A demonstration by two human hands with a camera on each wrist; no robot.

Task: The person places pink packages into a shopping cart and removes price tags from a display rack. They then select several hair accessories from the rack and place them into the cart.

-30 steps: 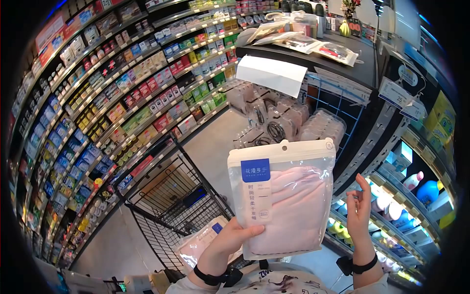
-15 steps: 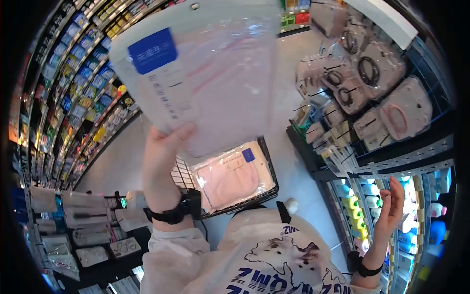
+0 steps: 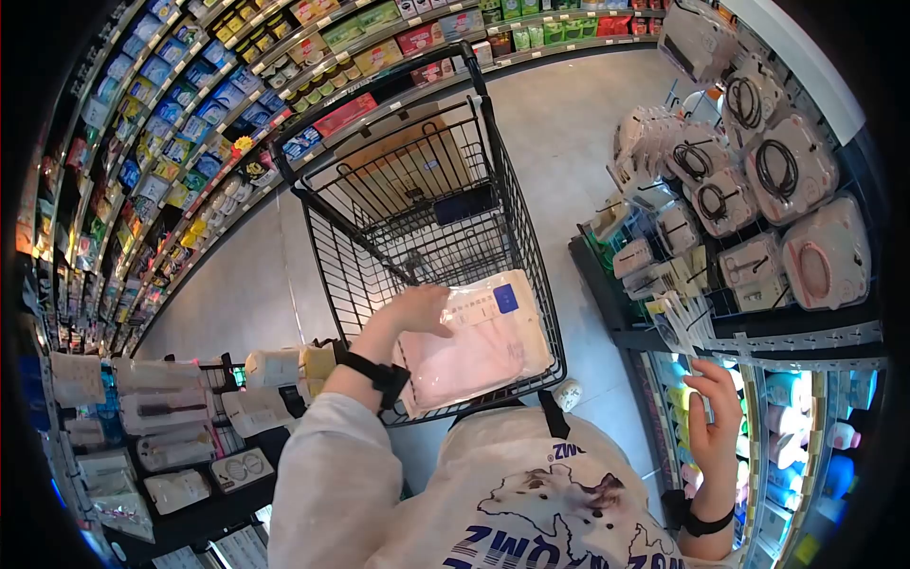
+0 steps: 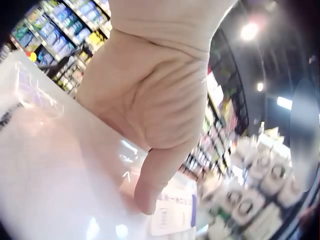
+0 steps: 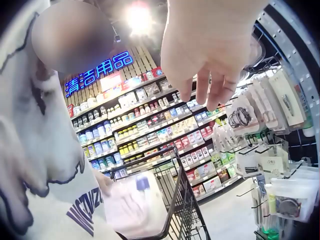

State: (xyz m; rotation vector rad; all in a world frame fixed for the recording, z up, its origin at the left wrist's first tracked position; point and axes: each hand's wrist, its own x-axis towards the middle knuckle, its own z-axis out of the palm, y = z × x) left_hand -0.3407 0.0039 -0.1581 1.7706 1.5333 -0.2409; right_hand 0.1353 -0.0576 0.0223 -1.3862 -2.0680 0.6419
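One left hand (image 4: pixel 147 102), partly hidden behind the pink package (image 4: pixel 75 165)

Pale pink package (image 3: pixel 469 356) with blue label (image 3: pixel 504 298), black cart (image 3: pixel 473 71), white shirt (image 3: pixel 493 431) with blue lettering (image 3: pixel 545 550).

In the left wrist view, most fingers of the left hand (image 4: pixel 145 95) are hidden, the pink package (image 4: pixel 60 170) is cut off by the edges, and its label (image 4: pixel 174 214) is blurred.
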